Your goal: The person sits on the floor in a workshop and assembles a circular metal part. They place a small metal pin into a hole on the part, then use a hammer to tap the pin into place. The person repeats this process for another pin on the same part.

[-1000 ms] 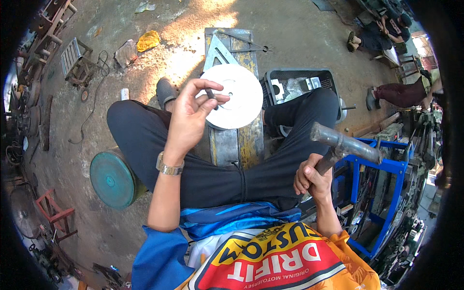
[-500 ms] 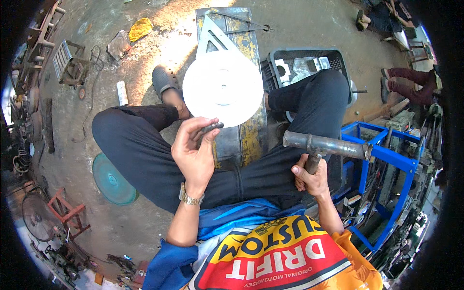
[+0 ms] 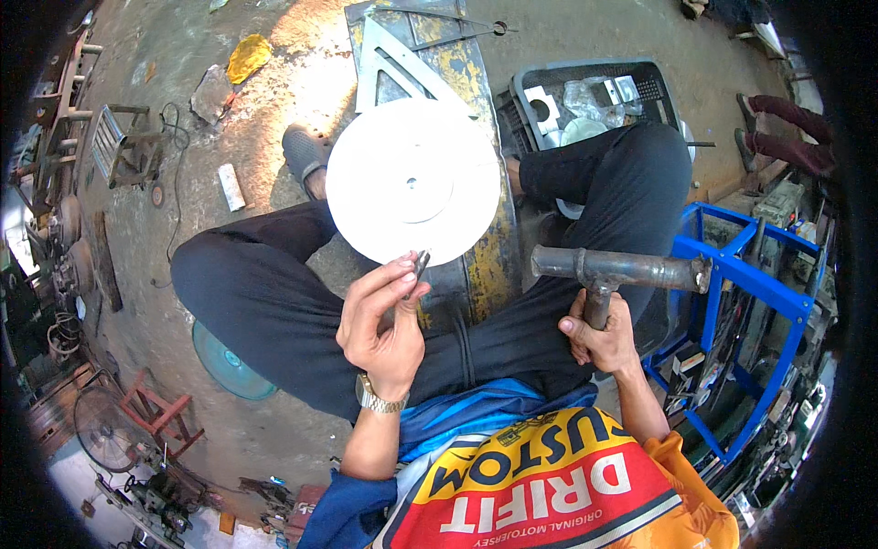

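Note:
My left hand (image 3: pixel 382 325) pinches a short dark metal rod, like a center punch (image 3: pixel 421 263), between thumb and fingertips. The rod stands tilted over the near rim of a round white disc (image 3: pixel 375 174); whether its tip touches the disc I cannot tell. A small hole marks the disc's middle. In my right hand (image 3: pixel 599 337) is the handle of a steel hammer (image 3: pixel 631 269) with a long pipe-like head, held above my right thigh, apart from the disc. Beyond the disc, a white triangular set square (image 3: pixel 382 55) lies partly under it, beside metal dividers (image 3: pixel 457 29).
The disc rests on a worn, yellow-flecked metal bench (image 3: pixel 489 274) between my legs. A grey plastic basket (image 3: pixel 654 87) with metal parts stands beyond my right knee. A blue metal frame (image 3: pixel 764 293) stands at right, a green round disc (image 3: pixel 229 361) at left. Another person's legs (image 3: pixel 786 119) show far right.
My left hand has shifted slightly right and nearer to me, turning the rod from nearly level to steeper. The hammer stays raised in my right hand. The whole view has shifted a little.

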{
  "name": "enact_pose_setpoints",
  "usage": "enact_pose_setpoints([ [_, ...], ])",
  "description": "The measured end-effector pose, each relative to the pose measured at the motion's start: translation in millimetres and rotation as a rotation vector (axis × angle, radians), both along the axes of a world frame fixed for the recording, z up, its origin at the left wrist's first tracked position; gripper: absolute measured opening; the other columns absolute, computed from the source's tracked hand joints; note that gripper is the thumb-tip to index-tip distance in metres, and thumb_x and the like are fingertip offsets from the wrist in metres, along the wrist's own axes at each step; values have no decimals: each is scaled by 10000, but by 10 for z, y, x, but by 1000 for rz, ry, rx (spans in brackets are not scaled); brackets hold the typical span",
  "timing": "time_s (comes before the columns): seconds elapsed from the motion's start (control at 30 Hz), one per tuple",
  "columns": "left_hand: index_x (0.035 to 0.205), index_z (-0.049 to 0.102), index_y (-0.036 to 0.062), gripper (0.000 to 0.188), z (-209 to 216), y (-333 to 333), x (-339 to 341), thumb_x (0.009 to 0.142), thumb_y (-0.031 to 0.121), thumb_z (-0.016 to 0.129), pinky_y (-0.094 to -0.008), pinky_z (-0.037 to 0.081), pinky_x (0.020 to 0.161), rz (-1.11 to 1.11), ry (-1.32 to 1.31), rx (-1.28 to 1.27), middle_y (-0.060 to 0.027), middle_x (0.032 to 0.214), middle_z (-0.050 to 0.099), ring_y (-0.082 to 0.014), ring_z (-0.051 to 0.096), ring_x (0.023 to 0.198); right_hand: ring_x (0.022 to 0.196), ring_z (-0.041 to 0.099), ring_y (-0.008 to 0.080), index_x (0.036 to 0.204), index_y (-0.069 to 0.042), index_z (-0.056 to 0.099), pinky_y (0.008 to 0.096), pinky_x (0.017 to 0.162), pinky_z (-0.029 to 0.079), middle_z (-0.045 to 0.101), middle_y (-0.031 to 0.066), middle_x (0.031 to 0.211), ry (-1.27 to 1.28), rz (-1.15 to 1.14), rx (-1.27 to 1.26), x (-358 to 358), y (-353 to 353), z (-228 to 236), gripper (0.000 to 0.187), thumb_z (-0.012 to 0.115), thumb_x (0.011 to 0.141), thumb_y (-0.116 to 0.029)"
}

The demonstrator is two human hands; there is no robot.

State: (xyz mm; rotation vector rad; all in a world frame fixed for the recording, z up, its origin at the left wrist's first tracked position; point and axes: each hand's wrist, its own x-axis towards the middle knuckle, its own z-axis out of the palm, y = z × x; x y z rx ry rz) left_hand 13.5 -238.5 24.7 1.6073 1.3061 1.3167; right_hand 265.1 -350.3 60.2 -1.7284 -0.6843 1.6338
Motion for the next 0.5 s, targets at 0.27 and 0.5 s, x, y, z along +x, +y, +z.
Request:
enact_pose_setpoints([
  [0.27, 1005, 724, -2, 206, 138, 241, 70, 815, -82, 736, -316, 613, 746, -95, -10, -32, -158, 1000, 717, -251, 710, 950, 364, 482, 125, 731, -18, 493, 269, 343, 394, 462, 28, 475, -8, 56, 34, 27, 86, -45, 328, 750, 890, -145],
  [0.5, 1199, 648, -30, 350, 185, 767, 319, 864, -132, 652, -333, 578, 887, -290, -114, -164, -135, 1133, 649, -244, 678, 1038, 363, 464, 122, 745, -16, 492, 276, 342, 396, 458, 26, 489, 80, 2, 31, 43, 125, -52, 320, 749, 891, -140],
])
